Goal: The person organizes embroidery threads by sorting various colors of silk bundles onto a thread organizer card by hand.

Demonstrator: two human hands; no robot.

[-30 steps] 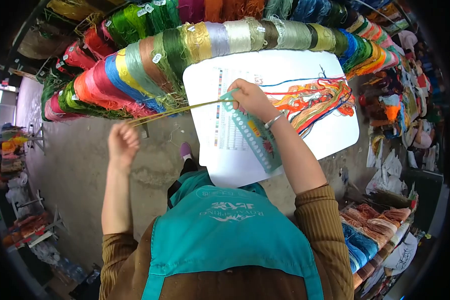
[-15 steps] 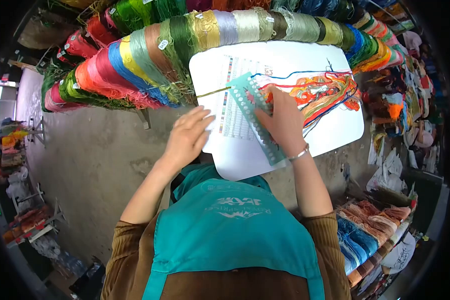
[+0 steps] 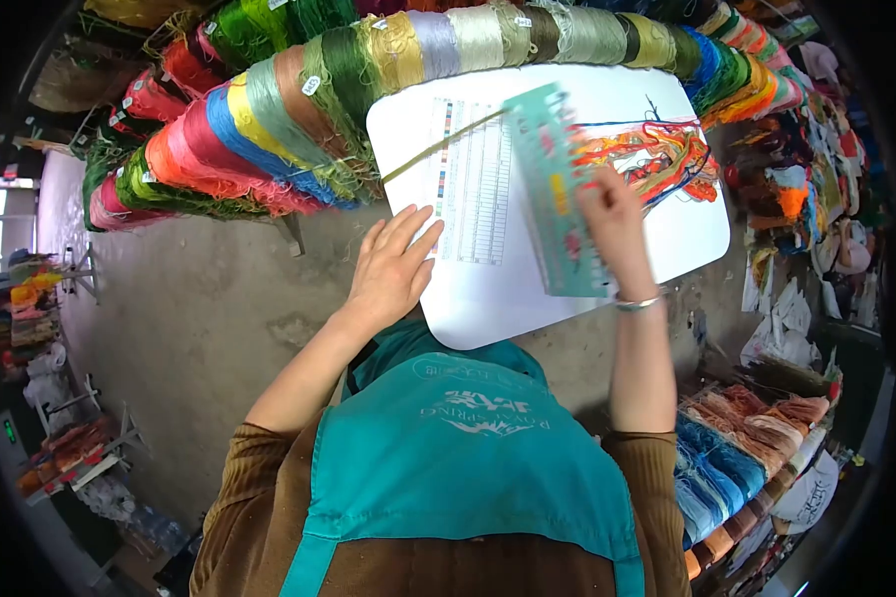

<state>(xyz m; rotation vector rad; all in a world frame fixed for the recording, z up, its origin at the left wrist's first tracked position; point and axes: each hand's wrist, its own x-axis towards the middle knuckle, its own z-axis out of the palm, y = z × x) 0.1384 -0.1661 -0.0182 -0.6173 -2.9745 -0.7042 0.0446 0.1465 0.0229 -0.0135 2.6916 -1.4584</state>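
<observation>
My right hand has its fingers closed on the right edge of a green thread organiser card, which has holes along its edges and looks blurred. From the card's right side, a tangle of red, orange and blue embroidery threads spreads over a white board. An olive strand runs from the card's top left corner toward the hanging skeins. My left hand lies with fingers spread on the board's left edge, touching the side of a printed chart. It holds nothing.
Beyond the board, a rail carries thick skeins of coloured thread, some with small tags. More folded skeins lie on a rack at the lower right. Bare concrete floor shows at the left.
My right hand has moved right with the card, turning it more upright and uncovering more of the chart. My left hand has come down onto the board's edge.
</observation>
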